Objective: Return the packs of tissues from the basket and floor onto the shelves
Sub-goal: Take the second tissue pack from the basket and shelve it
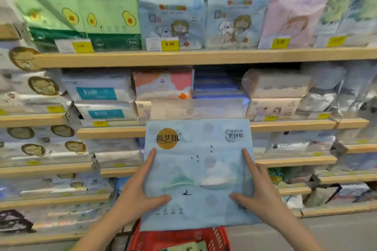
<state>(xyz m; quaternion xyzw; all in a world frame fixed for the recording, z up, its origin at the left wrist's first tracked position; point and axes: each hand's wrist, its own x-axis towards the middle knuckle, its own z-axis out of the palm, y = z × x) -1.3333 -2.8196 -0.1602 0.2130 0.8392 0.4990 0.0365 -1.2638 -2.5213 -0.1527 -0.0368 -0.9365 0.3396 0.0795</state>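
Note:
A large light-blue pack of tissues [199,171] with a gold round logo is held up in front of the shelves. My left hand [140,191] grips its left edge, thumb lying across the front. My right hand [258,187] grips the right edge the same way. The pack's far end sits level with the middle wooden shelf [114,131], in front of a stack of dark-blue packs [216,85]. Below the pack is the red basket [179,239], with the corner of another pack [184,247] showing inside it.
Wooden shelves run the full width, packed with tissue packs: green avocado packs [106,6] and blue cartoon packs [171,16] on the top shelf, white and pink packs lower down. Yellow price tags [170,44] line the shelf edges. Grey floor [306,234] lies at the bottom right.

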